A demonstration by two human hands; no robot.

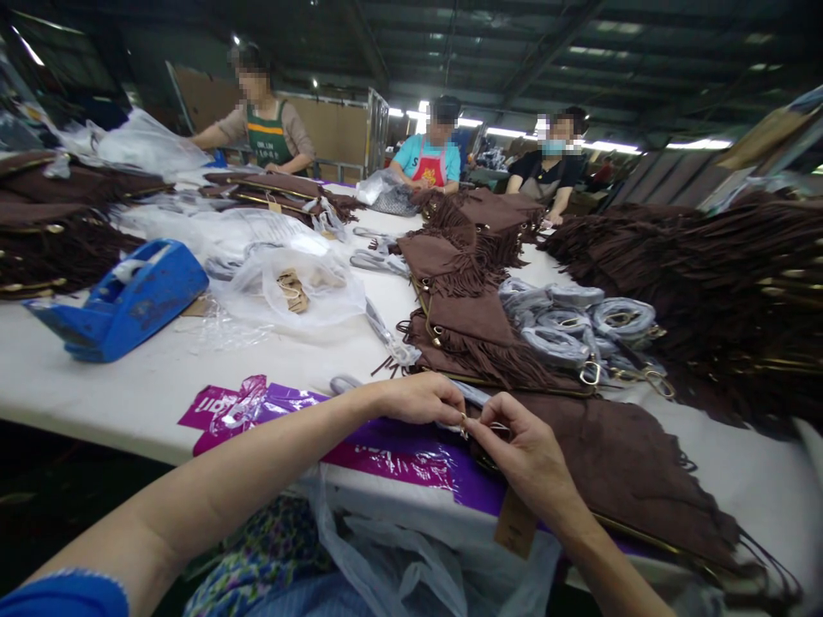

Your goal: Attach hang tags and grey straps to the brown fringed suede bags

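My left hand point(428, 399) and my right hand point(525, 447) meet at the table's front edge, fingertips pinched together. Between them is a small gold-coloured metal clasp point(463, 425), partly covered by the fingers. A strap in grey-white wrapping point(472, 392) runs just behind the hands. Under and beside my right hand lies a brown fringed bag point(617, 463) with a gold zip edge. A brown paper tag point(515, 523) hangs below my right wrist. Purple printed plastic point(399, 454) is taped on the table beneath my hands.
More brown fringed bags point(463, 330) overlap up the table. Plastic-wrapped straps point(566, 321) lie at right, before a tall bag pile point(720, 291). On the left are a blue tape dispenser point(135, 296) and a clear bag of tags point(292, 291). Several people work across the table.
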